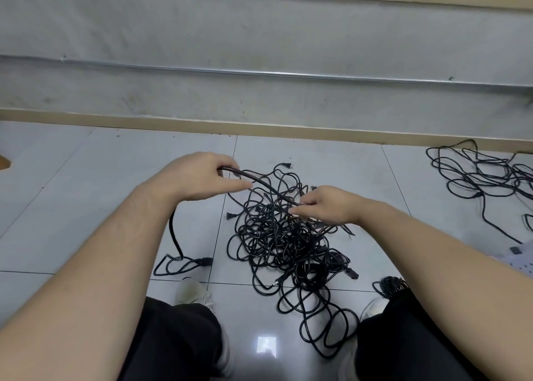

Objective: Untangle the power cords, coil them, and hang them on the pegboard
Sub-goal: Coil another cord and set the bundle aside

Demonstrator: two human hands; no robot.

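Left hand (202, 175) grips a thick black cord (261, 183), fingers curled round it, held above the floor; right hand (326, 206) pinches the same cord further along at its fingertips. Between the hands the cord runs taut, long axis from 10 o'clock down to 4 o'clock, passing right over the top of the tangled pile (288, 242). Behind the left hand it drops under the forearm to a loose loop and plug (206, 261) on the floor tiles (86, 178) at 7 o'clock. Right hand sits nearer the pile, almost touching the top loops, so the snag point is likely just under it; left hand is the free puller. Judgement: next move is drawing the cord out toward 9 o'clock, where open tile gives room. Wall skirting (259, 128) closes off 12 o'clock. Second heap of cords (484, 173) lies well apart at 2 o'clock. Person's knees and shoes crowd 6 o'clock. Pegboard not identifiable here
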